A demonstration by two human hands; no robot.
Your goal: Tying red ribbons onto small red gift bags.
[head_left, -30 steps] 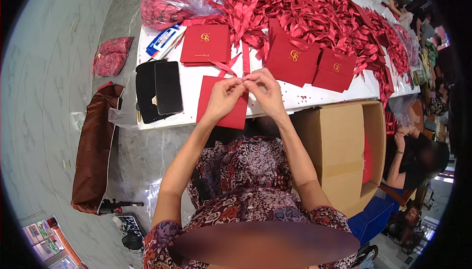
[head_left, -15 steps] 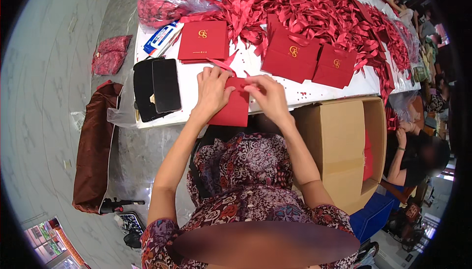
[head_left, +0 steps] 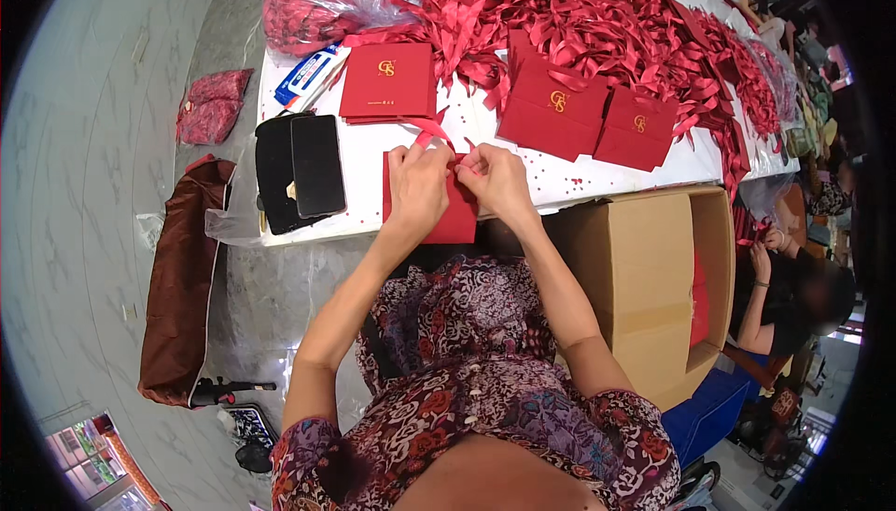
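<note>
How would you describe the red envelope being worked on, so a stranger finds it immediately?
Start at the white table, then go to its near edge. There the red envelope lies under the left hand and the right hand. Unlike the other envelopes, it shows no gold emblem and overhangs the edge.

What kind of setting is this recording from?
Likely a small hand-assembly or packing workshop. A white table is heaped with red ribbons and red envelopes, an open cardboard box stands beside it, and another seated person works nearby.
</note>
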